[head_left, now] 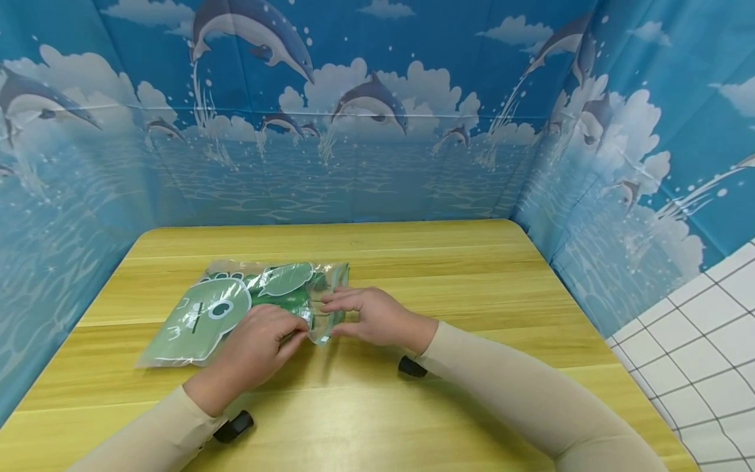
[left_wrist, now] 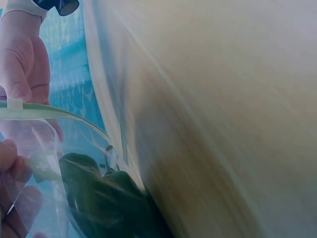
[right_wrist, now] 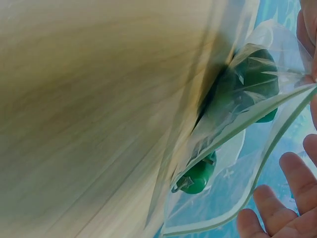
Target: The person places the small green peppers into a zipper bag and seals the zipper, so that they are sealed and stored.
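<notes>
A clear zip bag (head_left: pixel 280 301) with a green cartoon-animal print lies on the table, its mouth toward the right. Dark green peppers (right_wrist: pixel 198 177) show through the plastic; in the left wrist view a large green pepper (left_wrist: pixel 106 198) sits close to the mouth. My left hand (head_left: pixel 259 341) pinches the bag's near edge close to the mouth. My right hand (head_left: pixel 377 318) is at the mouth, fingers extended over the rim, thumb apart from them. In the right wrist view the green zip strip (right_wrist: pixel 267 148) gapes apart beside the right fingers (right_wrist: pixel 275 208).
The bag lies on the left half of a yellow wood-grain table (head_left: pixel 472 282). A blue dolphin-print curtain (head_left: pixel 377 164) encloses the back and sides. White tiles with dark lines (head_left: pixel 708 334) are at the right. Black wrist devices (head_left: pixel 234 427) hang under both sleeves.
</notes>
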Demonstrator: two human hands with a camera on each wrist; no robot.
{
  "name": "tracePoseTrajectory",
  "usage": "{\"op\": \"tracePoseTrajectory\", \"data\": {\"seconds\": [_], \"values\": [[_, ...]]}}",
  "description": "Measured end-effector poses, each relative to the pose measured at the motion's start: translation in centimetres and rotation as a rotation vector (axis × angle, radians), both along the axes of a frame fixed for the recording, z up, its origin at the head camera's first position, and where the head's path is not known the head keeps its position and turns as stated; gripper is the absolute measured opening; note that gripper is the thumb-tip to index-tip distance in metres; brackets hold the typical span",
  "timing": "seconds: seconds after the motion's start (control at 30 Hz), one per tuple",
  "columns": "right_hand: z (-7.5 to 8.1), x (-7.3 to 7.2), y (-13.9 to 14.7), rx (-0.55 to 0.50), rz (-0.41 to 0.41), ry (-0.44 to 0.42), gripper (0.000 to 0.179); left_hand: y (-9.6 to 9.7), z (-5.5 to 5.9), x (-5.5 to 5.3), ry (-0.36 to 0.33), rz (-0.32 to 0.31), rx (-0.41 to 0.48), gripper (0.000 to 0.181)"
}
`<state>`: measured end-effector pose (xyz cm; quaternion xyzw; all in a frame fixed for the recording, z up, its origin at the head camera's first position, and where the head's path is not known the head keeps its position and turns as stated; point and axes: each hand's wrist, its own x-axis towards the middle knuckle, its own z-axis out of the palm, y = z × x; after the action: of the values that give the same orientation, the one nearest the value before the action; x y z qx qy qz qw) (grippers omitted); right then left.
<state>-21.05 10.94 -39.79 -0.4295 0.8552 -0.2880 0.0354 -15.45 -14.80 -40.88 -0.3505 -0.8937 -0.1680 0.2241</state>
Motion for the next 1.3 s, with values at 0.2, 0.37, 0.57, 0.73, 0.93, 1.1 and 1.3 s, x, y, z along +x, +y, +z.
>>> {"op": "tracePoseTrajectory", "data": {"seconds": [0.2,0.37,0.57,0.73,0.93,1.1,1.3], "values": [[0.0,0.1,-0.3,-0.015,0.004,0.027,0.042,-0.2,0.0,-0.1,0.006,0.007,0.015,0.007],[0.0,0.2,-0.4,-0.018,0.008,0.030,0.039,-0.2,0.1,-0.1,0.001,0.016,0.029,0.006],[0.0,0.3,-0.5,-0.037,0.023,0.010,0.038,-0.3,0.3,-0.1,-0.018,0.026,0.045,0.006],[-0.1,0.4,-0.7,-0.057,0.033,0.031,0.035,-0.3,0.4,-0.2,-0.012,0.027,0.054,0.007],[-0.1,0.5,-1.0,-0.076,0.043,0.059,0.029,-0.4,0.5,-0.3,-0.005,0.029,0.065,0.002],[0.0,0.8,-1.3,-0.102,0.044,0.082,0.020,-0.4,0.6,-0.4,0.008,0.027,0.078,0.003],[0.0,1.0,-1.4,-0.105,0.029,0.117,0.015,-0.4,0.7,-0.5,0.030,0.024,0.092,0.005]]}}
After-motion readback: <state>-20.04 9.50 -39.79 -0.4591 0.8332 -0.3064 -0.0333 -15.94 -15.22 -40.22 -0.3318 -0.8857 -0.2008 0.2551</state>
